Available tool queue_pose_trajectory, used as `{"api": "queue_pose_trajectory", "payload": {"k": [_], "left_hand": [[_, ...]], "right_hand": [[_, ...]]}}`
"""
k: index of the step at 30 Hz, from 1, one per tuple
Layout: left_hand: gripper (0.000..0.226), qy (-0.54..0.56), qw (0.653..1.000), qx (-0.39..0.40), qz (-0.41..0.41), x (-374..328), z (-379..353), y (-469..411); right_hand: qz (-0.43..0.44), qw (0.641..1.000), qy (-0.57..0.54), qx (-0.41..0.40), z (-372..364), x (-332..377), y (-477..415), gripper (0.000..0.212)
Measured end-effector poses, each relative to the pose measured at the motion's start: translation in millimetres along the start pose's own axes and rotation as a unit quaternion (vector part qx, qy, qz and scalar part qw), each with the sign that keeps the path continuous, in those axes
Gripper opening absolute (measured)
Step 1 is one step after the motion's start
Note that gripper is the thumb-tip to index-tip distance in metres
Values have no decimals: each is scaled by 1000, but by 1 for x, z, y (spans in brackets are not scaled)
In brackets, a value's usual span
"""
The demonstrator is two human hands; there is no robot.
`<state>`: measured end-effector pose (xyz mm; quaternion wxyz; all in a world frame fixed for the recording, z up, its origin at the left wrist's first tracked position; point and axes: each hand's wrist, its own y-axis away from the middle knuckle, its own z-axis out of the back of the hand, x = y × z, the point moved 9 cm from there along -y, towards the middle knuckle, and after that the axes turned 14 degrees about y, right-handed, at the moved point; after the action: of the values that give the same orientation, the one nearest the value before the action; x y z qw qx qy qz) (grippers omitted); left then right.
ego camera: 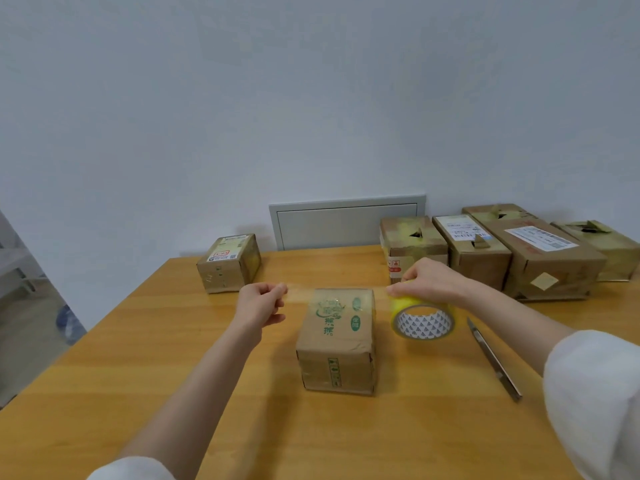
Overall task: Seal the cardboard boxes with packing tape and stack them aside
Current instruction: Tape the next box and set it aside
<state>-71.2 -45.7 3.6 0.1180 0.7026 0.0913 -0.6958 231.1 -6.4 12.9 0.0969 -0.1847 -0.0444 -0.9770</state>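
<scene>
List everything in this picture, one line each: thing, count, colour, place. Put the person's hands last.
table: one, orange-brown, fills foreground.
green-printed box: one, brown, table centre.
labelled box: one, brown, far left table edge.
grouped boxes: five, brown, far right of table.
tape roll: one, yellow, right of green-printed box.
tape strip: one, clear, stretched above green-printed box.
cutter: one, grey, table's right side.
wall panel: one, white, behind table.
left hand: one, pinches tape strip's end.
right hand: one, grips tape roll.
</scene>
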Motion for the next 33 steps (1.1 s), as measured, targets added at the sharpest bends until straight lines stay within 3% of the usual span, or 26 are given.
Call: {"api": "queue_pose_trajectory", "payload": {"k": [6, 10, 12, 14, 17, 20, 23, 25, 26, 29, 31, 33], "left_hand": [[16, -35, 999, -18, 27, 29, 0, -1], [16, -120, 993, 8, 9, 42, -18, 5], [14, -213, 976, 34, -7, 38, -30, 9], [39, -302, 952, 41, -33, 23, -34, 9], [44, -272, 958, 69, -67, -6, -45, 14], [42, -248, 955, 164, -16, 3, -76, 39], [55, -216, 959, 180, 17, 19, -82, 51], [61, -217, 958, 185, 33, 21, -78, 50], [62, -265, 946, 187, 25, 18, -78, 49], [70, -486, 859, 139, -82, -4, -84, 45], [92, -508, 843, 144, -99, -11, -105, 53], [111, -528, 825, 191, -62, 0, -131, 64]], "right_hand": [[-21, 999, 24, 18, -15, -3, -2, 48], [-39, 998, 34, 27, -29, -1, -2, 46], [-44, 998, 40, 24, -30, 0, -1, 46], [-45, 998, 48, 25, -31, 2, 0, 46], [-47, 996, 70, 19, -34, 8, -1, 44], [-53, 995, 79, 15, -35, 8, 0, 49], [-64, 995, 79, 1, -33, 8, 0, 64], [-64, 994, 88, 3, -33, 9, 0, 62], [-63, 994, 91, 3, -33, 9, 0, 59], [-69, 995, 76, 3, -33, 5, 1, 49], [-66, 996, 49, 19, -32, 3, 2, 43], [-49, 997, 10, 60, -31, 4, 6, 40]]}}
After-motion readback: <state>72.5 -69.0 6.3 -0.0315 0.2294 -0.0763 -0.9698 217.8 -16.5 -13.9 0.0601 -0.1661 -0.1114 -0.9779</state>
